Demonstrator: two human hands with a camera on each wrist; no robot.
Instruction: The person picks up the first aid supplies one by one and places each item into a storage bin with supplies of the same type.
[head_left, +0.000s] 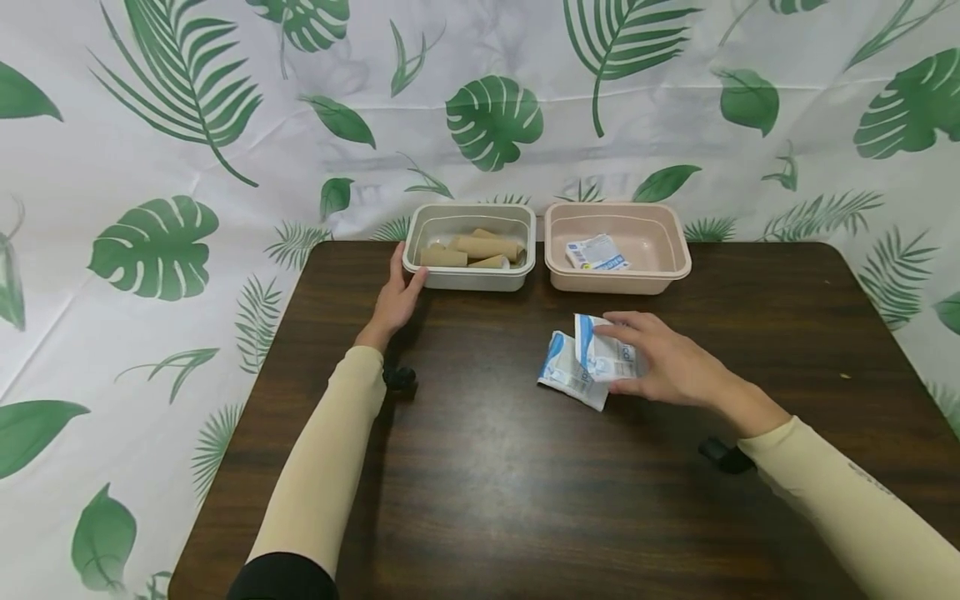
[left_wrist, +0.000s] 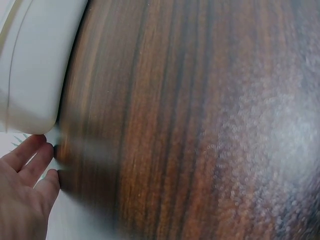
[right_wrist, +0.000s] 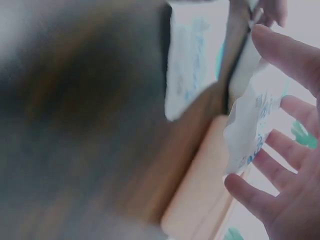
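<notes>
My right hand [head_left: 663,362] holds a white and blue packet [head_left: 600,350] by its edges, between thumb and fingers. In the right wrist view this packet [right_wrist: 255,125] stands tilted. A second white and blue packet [head_left: 570,379] lies flat on the table, partly covered by the held one in the head view. My left hand [head_left: 395,296] touches the left end of a grey bin [head_left: 472,282]; in the left wrist view its fingers [left_wrist: 30,160] reach the bin's lower corner. Brown cardboard tubes [head_left: 483,246], several of them, lie inside that bin.
Right of the grey bin stands a pink bin [head_left: 607,283] with white and blue packets [head_left: 597,252] inside. Both bins sit at the back edge of the dark wooden table [head_left: 480,467]. A leaf-patterned cloth [head_left: 495,125] hangs behind.
</notes>
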